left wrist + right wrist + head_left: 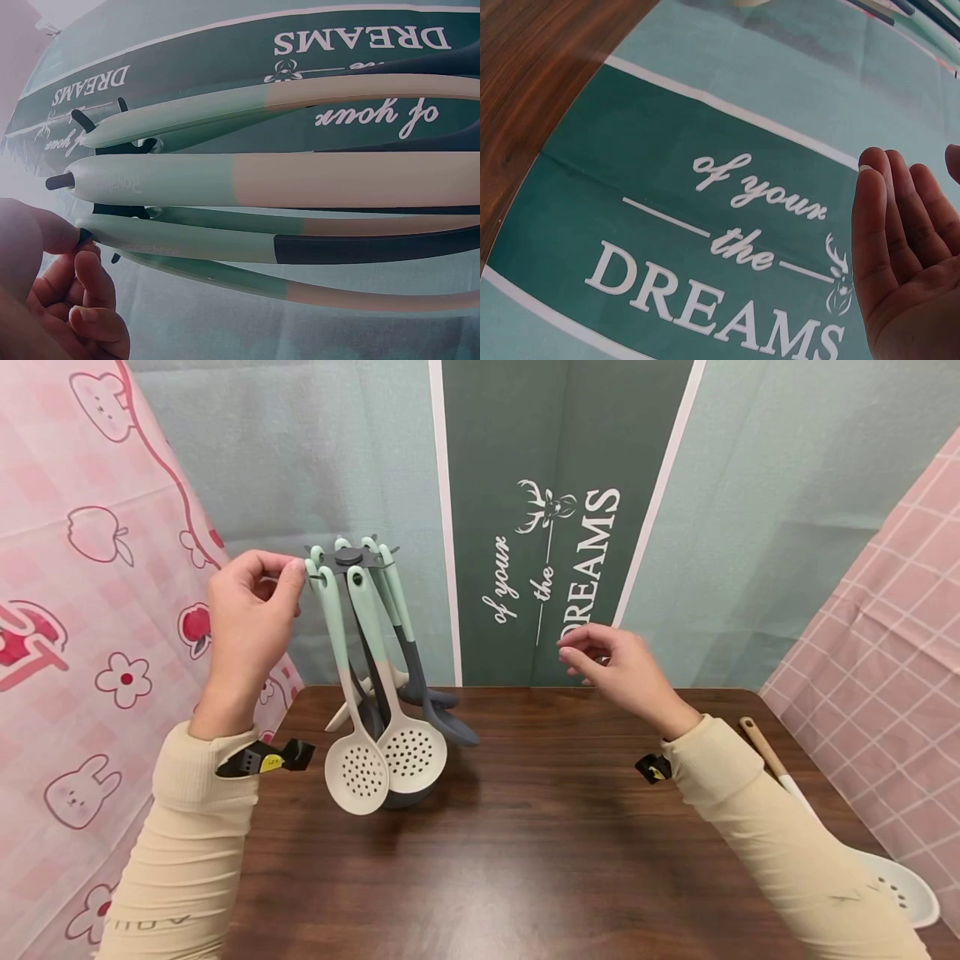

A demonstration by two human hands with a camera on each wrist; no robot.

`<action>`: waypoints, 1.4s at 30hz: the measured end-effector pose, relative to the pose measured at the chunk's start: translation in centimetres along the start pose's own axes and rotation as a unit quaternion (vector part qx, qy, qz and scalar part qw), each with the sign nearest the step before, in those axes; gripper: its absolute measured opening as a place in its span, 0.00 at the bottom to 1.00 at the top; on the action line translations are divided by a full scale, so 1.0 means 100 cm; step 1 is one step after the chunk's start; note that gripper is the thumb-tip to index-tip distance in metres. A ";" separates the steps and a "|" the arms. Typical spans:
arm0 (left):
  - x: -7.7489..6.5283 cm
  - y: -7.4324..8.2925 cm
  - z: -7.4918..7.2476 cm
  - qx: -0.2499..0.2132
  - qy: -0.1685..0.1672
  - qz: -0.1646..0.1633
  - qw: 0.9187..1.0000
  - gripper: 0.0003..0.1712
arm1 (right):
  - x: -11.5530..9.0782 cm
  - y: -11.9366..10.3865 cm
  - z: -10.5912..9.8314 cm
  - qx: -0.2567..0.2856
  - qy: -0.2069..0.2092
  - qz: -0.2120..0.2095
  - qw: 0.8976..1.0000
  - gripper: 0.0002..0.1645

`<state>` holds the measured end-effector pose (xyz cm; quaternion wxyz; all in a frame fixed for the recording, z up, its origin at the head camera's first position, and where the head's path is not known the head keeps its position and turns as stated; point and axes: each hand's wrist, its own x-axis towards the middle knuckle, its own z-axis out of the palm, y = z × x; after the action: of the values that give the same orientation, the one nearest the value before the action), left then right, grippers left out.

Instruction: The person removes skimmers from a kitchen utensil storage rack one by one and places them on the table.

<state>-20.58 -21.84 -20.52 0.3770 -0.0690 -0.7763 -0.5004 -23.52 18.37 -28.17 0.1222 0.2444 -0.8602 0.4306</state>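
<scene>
A utensil rack [349,557] with dark grey hooks stands at the left of the table. Mint-handled kitchen utensils hang around it, including two beige skimmers [357,774] and dark grey spoons [450,724]. My left hand [255,606] is at the rack's left side. Its thumb and fingertip pinch a dark hook tip, close against the end of a mint and dark grey handle [187,241] in the left wrist view. Away to the right, my right hand [611,664] hovers above the table's back edge, fingers loosely bent, holding nothing.
At the right edge of the brown table [555,860] lies a white slotted utensil [911,893] with a wooden handle, partly hidden by the right sleeve. A printed green curtain [570,410] hangs behind. Pink cloths [112,635] line both sides.
</scene>
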 end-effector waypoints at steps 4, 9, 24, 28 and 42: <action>0.000 0.000 0.000 0.002 -0.001 -0.002 1.000 0.10 | 0.003 -0.006 0.009 0.001 -0.010 -0.007 1.000 0.10; 0.000 0.000 0.000 -0.001 -0.001 -0.003 1.000 0.10 | 0.008 -0.015 0.020 -0.011 -0.031 -0.024 0.999 0.09; 0.000 0.001 0.001 -0.001 -0.001 -0.008 1.000 0.09 | 0.022 -0.033 0.043 0.006 -0.059 -0.036 0.998 0.11; 0.000 0.001 0.001 -0.004 0.001 -0.008 1.000 0.08 | 0.027 -0.036 0.052 0.006 -0.068 -0.038 0.997 0.12; 0.000 0.002 0.001 -0.003 0.000 -0.011 1.000 0.08 | 0.039 -0.049 0.095 0.010 -0.099 -0.040 0.994 0.14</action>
<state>-20.49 -21.67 -20.39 0.3707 -0.0618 -0.7755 -0.5073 -24.31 7.06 -28.88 0.0516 0.3215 -0.8531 0.4076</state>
